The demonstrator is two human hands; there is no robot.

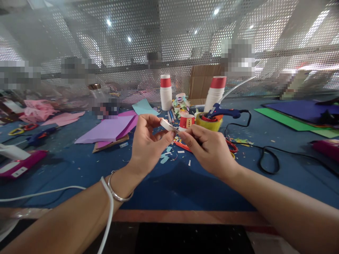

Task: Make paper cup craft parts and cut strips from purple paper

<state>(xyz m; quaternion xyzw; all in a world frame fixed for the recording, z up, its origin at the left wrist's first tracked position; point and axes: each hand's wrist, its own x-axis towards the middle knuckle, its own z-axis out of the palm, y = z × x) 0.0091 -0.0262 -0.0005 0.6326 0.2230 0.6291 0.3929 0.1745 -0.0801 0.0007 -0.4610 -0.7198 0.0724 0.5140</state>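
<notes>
Between its thumb and fingers my left hand (148,141) holds a small white ring-like piece (166,125), tilted, above the table. Its exact kind is not clear. Close on the right, my right hand (209,146) is closed in a pinch near the edge of that piece; what lies between its fingertips is too small to make out. Just behind the hands stands a short red and white paper cup (186,122) with gold marks. Paper scraps (165,157) and an orange tool (182,145) lie below the hands.
Two stacks of upturned paper cups (166,93) stand behind. A blue glue gun (225,112) rests on a yellow container (210,123), its black cord (265,158) looping right. Purple paper (108,128) lies left, green sheets (286,121) right. A white cable (107,211) crosses my left forearm.
</notes>
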